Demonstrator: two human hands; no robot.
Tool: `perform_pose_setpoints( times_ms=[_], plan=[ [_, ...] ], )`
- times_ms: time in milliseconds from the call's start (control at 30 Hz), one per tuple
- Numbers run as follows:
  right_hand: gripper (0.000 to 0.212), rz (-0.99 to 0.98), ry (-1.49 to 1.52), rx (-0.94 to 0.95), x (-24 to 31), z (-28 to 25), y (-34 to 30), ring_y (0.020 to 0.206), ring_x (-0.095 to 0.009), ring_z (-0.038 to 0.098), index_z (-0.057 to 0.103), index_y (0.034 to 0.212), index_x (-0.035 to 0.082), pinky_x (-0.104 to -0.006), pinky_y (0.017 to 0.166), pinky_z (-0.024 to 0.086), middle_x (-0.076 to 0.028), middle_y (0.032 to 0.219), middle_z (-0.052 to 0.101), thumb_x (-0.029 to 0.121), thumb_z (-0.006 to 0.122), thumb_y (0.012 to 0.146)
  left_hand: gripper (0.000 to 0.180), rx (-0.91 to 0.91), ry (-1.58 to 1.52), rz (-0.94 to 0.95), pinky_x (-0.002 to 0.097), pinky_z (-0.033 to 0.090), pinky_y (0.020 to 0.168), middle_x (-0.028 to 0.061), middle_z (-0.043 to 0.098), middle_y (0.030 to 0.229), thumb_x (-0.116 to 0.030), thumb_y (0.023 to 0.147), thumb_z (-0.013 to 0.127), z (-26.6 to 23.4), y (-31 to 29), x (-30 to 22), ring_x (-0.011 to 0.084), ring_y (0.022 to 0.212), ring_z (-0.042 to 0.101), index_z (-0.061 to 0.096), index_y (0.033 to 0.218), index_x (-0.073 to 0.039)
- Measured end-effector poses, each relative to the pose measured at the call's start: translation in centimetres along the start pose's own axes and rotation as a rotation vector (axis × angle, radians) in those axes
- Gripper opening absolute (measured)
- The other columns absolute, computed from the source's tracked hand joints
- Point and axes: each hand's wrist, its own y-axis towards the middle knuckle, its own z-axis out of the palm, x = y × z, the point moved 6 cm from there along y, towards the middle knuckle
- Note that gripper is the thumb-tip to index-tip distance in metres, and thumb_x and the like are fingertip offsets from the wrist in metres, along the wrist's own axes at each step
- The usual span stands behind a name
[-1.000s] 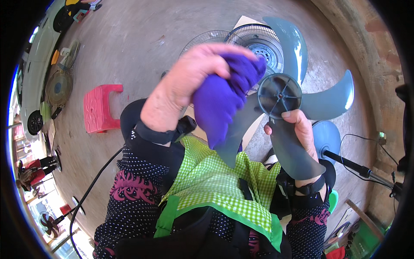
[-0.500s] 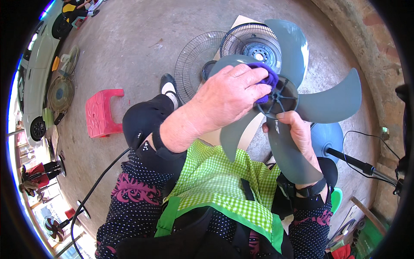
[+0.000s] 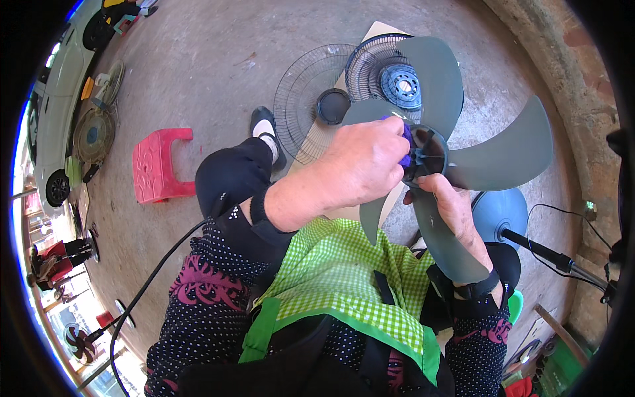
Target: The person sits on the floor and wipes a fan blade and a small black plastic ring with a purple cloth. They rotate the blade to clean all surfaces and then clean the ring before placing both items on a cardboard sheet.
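My left hand (image 3: 367,159) is closed round a bunched purple cloth (image 3: 407,149), most of it hidden by the fingers. It presses the cloth at the left side of the round hub of a dark grey fan blade (image 3: 503,159). From below, my right hand (image 3: 451,204) grips the blade by one wing close to the hub, with the thumb on top. The ribbed underside of the hub faces me. Beyond it on the floor lie a wire fan grille (image 3: 333,107) with a dark centre disc and a second black grille (image 3: 362,73) with a blue-grey centre.
Cardboard (image 3: 383,28) lies under the grilles. A pink plastic stool (image 3: 151,169) stands to the left. On the right, a blue round fan base (image 3: 499,210) carries a black pole (image 3: 544,255), near a rough wall (image 3: 562,49). A car (image 3: 61,112) and fan parts line the far left.
My left hand has rolled over and closed more tightly, bunching the cloth lower at the hub's left side. The fan blade has shifted slightly left and tilted; my right hand keeps its grip.
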Motion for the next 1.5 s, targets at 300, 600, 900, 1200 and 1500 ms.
perform_pose_setpoints(
  times_ms=[300, 600, 900, 1200, 1500],
  plan=[
    [0.026, 0.045, 0.332, -0.065, 1.4, -3.4, 1.4, 0.069, -0.022, 0.064, 0.058, 0.100, -0.008, -0.0311, 0.063, 0.049, -0.017, 0.085, 0.065, 0.012, 0.050, 0.085, 0.040, -0.051, -1.452, -0.237, 0.0310, 0.054, 0.088, 0.0115, 0.063, 0.112, 0.002, 0.079, 0.053, -1.0, 0.0, 3.1, 0.0168, 0.096, 0.064, 0.057, 0.118, 0.001],
    [0.034, -0.020, 0.367, 0.031, 2.5, -3.2, 0.9, 0.072, -0.024, 0.064, 0.056, 0.111, -0.008, -0.0305, 0.066, 0.051, -0.020, 0.098, 0.066, 0.014, 0.047, 0.086, 0.054, -0.229, -1.685, -0.038, 0.0310, 0.051, 0.092, 0.0111, 0.059, 0.117, 0.007, 0.082, 0.047, -3.4, 0.0, 3.6, 0.0180, 0.102, 0.061, 0.045, 0.134, -0.007],
    [0.040, 0.017, 0.622, 0.162, 2.5, -2.8, 0.8, 0.072, -0.028, 0.065, 0.051, 0.119, -0.006, -0.0360, 0.073, 0.056, -0.023, 0.104, 0.064, 0.012, 0.048, 0.084, 0.039, -0.662, -1.744, 0.004, 0.0437, 0.046, 0.102, 0.0154, 0.053, 0.132, -0.011, 0.098, 0.045, -7.3, -2.1, 7.2, 0.0267, 0.119, 0.055, 0.043, 0.137, -0.005],
    [0.043, 0.035, 0.711, 0.261, 1.7, -0.2, 0.7, 0.087, -0.029, 0.064, 0.049, 0.125, -0.003, -0.0370, 0.072, 0.056, -0.022, 0.109, 0.062, 0.026, 0.047, 0.094, 0.027, -0.815, -1.598, 0.006, 0.0390, 0.054, 0.090, 0.0085, 0.060, 0.116, -0.012, 0.097, 0.050, -6.5, -2.1, 6.1, 0.0228, 0.107, 0.061, 0.047, 0.124, -0.013],
    [0.042, -0.224, 0.258, 0.018, -0.1, -2.3, 1.5, 0.118, -0.016, 0.053, 0.049, 0.135, 0.002, -0.0312, 0.102, 0.043, -0.010, 0.130, 0.055, 0.026, 0.049, 0.101, 0.046, -0.464, 0.014, 0.160, 0.0364, 0.048, 0.085, 0.0165, 0.053, 0.116, -0.014, 0.075, 0.073, 0.3, -1.0, -3.9, 0.0320, 0.105, 0.057, 0.054, 0.118, -0.010]
  ],
)
